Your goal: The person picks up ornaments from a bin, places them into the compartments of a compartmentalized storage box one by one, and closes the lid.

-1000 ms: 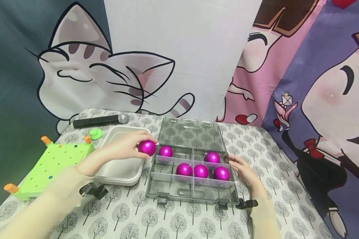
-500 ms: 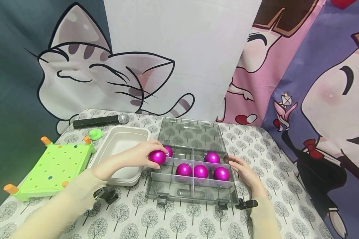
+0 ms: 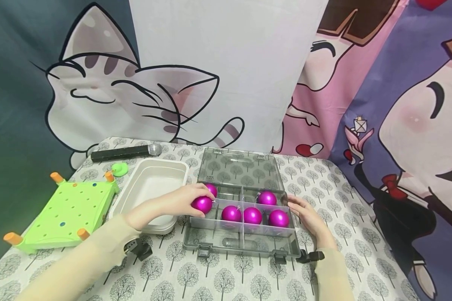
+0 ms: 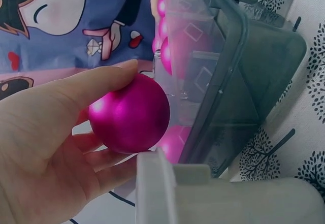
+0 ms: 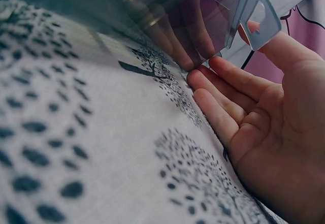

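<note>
My left hand pinches a shiny magenta Christmas ball, thumb on one side and fingers on the other. It holds the ball over the left end of the middle row of a see-through grey divided box. In the left wrist view the ball is seen close to the box's side. Behind it another ball is partly covered. More magenta balls sit in the back and middle rows, among them one ball left of the centre divider. My right hand rests its relaxed fingertips against the box's right side.
The box's lid lies folded back. Left of the box stands a white tub. Farther left are a green pegged board with orange legs, a green toy duck and a black microphone. A patterned cloth covers the table.
My left hand has carried the ball right and toward me, from above the tub's edge to the box's middle row. The right hand stays against the box.
</note>
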Demonstrator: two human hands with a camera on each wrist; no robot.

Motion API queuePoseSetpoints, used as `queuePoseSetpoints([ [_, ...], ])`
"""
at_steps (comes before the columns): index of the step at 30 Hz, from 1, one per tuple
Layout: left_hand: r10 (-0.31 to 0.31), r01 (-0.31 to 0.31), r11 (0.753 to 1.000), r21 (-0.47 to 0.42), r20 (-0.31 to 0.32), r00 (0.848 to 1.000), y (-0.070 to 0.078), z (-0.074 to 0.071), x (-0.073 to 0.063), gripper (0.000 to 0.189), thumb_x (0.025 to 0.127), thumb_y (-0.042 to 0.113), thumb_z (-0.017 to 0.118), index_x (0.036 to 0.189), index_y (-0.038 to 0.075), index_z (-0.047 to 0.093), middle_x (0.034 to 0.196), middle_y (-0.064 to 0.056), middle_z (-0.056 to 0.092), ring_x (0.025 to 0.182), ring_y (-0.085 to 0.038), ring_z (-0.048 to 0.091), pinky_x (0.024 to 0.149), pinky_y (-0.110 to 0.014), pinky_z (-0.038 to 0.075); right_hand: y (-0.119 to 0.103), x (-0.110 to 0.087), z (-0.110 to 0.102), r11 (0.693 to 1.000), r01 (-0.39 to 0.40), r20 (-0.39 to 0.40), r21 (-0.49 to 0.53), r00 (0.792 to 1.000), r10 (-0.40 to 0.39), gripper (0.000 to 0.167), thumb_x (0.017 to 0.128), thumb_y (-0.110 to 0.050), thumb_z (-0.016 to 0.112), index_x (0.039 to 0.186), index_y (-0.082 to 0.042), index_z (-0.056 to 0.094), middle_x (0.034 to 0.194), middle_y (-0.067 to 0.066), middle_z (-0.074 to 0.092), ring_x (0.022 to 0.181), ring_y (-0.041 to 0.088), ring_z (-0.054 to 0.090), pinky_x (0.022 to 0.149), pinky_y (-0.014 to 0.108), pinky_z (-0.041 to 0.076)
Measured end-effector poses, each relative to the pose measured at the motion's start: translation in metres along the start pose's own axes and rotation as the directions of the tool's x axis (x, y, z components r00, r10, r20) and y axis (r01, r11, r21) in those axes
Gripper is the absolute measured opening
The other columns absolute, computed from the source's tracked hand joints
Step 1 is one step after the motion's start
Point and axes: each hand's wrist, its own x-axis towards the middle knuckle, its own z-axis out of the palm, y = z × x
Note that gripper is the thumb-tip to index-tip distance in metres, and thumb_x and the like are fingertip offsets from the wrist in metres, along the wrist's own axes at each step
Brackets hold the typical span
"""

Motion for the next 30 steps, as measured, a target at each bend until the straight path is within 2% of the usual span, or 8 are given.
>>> queuePoseSetpoints([
  [11,-0.005,0.005,0.998,0.055,0.015,1.000,0.001,0.006,0.004,0.051,0.078,0.019,0.080,0.125,0.009,0.063,0.130,-0.016,0.058,0.114,-0.036,0.060,0.090,-0.045,0.057,0.000,0.000,-0.001,1.000,0.000,-0.007,0.011,1.000,0.000,0.051,0.100,-0.005,0.047,0.140,0.021,0.028,0.116,-0.017,0.065,0.109,-0.003,0.061,0.096,0.010,0.045],
  [19,-0.041,0.041,0.995,0.087,0.002,0.999,0.004,0.008,0.004,0.051,0.077,0.021,0.081,0.124,0.011,0.064,0.131,-0.015,0.058,0.120,-0.038,0.055,0.091,-0.050,0.055,0.001,0.000,0.000,1.000,-0.004,-0.002,0.023,1.000,0.004,0.049,0.100,-0.004,0.045,0.140,0.020,0.029,0.117,-0.016,0.066,0.110,-0.002,0.060,0.097,0.010,0.045],
  [25,-0.077,0.076,0.994,0.077,0.004,0.997,0.004,0.011,0.004,0.052,0.077,0.021,0.081,0.125,0.011,0.064,0.131,-0.016,0.057,0.122,-0.038,0.051,0.092,-0.053,0.054,-0.001,0.000,0.000,1.000,0.001,0.000,0.014,1.000,-0.001,0.051,0.100,-0.004,0.045,0.140,0.021,0.027,0.117,-0.017,0.066,0.110,-0.003,0.061,0.097,0.010,0.045],
  [30,-0.078,0.077,0.994,0.081,0.005,0.997,0.002,0.012,0.005,0.052,0.076,0.021,0.082,0.124,0.012,0.065,0.131,-0.015,0.058,0.121,-0.038,0.051,0.091,-0.054,0.053,-0.001,0.000,0.000,1.000,0.025,0.014,0.019,1.000,-0.025,0.050,0.100,-0.002,0.043,0.139,0.024,0.024,0.115,-0.018,0.067,0.109,-0.003,0.061,0.096,0.010,0.045],
])
